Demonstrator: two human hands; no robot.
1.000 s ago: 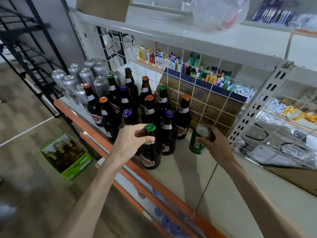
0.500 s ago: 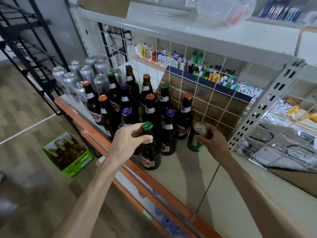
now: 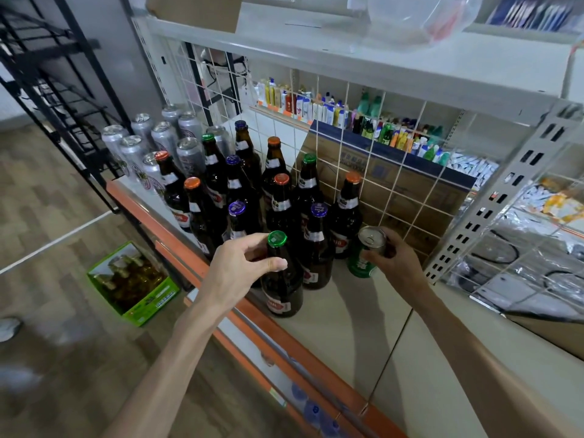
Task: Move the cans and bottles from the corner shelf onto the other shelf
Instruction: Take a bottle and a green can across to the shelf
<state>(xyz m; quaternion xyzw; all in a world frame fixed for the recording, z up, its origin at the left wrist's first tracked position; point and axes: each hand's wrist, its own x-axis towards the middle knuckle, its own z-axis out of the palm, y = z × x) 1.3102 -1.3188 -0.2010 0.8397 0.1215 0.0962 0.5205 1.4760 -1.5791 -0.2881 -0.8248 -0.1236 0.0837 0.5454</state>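
The shelf point(image 3: 347, 336) closest to the person was flat and pale, with an orange strip point(image 3: 275, 327) along its front edge. The left hand point(image 3: 240, 267) was at the front of the shelf. Its fingers and thumb were curled round the neck of a green-capped bottle point(image 3: 281, 279), just under the cap. That brown bottle stood upright near the orange strip. A little further back, the right hand point(image 3: 398, 263) held a green can point(image 3: 363, 260), with its fingers wrapped round the top part. The can stood on the shelf, just beside the bottles and near the wire grid point(image 3: 388, 153) at the back.

Behind the hands, many more brown bottles point(image 3: 278, 197) stood close together, with orange, purple and green caps. Further left were silver cans point(image 3: 151, 143), packed in a bunch at the end of the shelf. A cardboard box point(image 3: 410, 191) showed through the wire grid.

Down on the left was a wooden floor point(image 3: 47, 191) with a green box point(image 3: 136, 282) on it. A black rack point(image 3: 47, 64) stood far off on the left. Above everything was an upper shelf point(image 3: 347, 55) with a clear plastic bag point(image 3: 420, 17) on top. Far behind the grid, rows of small bright bottles point(image 3: 316, 105) lined another shelf.
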